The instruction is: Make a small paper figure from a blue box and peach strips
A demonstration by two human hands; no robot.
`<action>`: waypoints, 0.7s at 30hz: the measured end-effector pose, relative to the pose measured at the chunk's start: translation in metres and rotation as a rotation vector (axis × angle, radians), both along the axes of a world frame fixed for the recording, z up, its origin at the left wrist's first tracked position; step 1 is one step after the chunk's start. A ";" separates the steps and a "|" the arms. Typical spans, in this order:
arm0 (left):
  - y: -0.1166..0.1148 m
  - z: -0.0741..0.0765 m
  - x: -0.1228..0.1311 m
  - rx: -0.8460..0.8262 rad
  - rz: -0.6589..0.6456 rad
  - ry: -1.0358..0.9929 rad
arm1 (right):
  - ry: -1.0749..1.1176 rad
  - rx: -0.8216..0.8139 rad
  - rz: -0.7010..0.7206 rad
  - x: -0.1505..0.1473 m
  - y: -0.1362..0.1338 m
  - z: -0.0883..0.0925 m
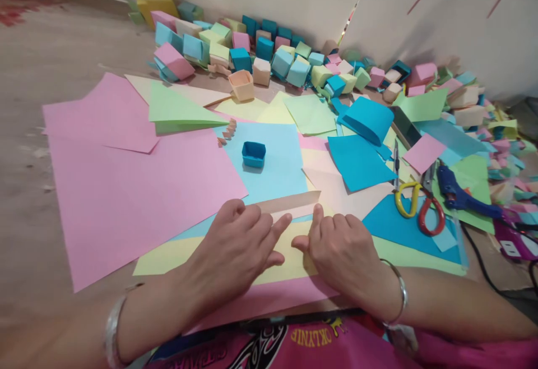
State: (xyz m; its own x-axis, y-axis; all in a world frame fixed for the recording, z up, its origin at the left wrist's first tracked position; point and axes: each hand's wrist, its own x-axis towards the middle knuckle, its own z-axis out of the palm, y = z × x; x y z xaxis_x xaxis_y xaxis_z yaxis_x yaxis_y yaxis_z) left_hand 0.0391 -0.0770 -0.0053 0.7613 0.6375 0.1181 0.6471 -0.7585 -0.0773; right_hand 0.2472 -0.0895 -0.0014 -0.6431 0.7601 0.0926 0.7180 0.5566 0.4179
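A folded peach paper strip point(290, 205) lies across the yellow and blue sheets in front of me, one long flap standing up. My left hand point(247, 240) rests palm down on its left part, index finger along the strip, thumb apart, other fingers curled. At the strip's right end is the index fingertip of my right hand point(340, 245); its thumb sticks out sideways and its other fingers are bent. Neither hand grips the paper visibly. Beyond the strip, a small dark blue paper box point(254, 155) sits open-topped on a light blue sheet point(279, 133).
Large pink sheets point(147, 189) spread to the left. On the right lie yellow-handled scissors point(407, 201), red-handled scissors point(431, 215) and a blue glue gun point(466, 195) with a cord. Many small coloured paper boxes point(264, 49) are heaped along the wall.
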 end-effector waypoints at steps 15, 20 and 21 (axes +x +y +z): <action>-0.043 0.009 -0.020 0.095 0.243 0.139 | 0.045 0.025 0.000 0.003 -0.001 -0.004; -0.050 0.008 -0.029 0.093 0.304 0.126 | 0.050 0.024 0.023 0.005 0.001 -0.005; -0.051 0.008 -0.031 0.093 0.316 0.122 | 0.056 0.019 0.020 0.005 0.001 -0.005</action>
State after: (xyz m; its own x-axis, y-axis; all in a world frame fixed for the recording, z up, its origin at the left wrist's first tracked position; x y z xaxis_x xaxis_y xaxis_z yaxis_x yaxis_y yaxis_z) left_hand 0.0077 -0.1284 0.0027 0.5405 0.8346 0.1067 0.8304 -0.5087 -0.2276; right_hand 0.2520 -0.0889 -0.0063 -0.6516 0.7449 0.1433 0.7294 0.5635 0.3879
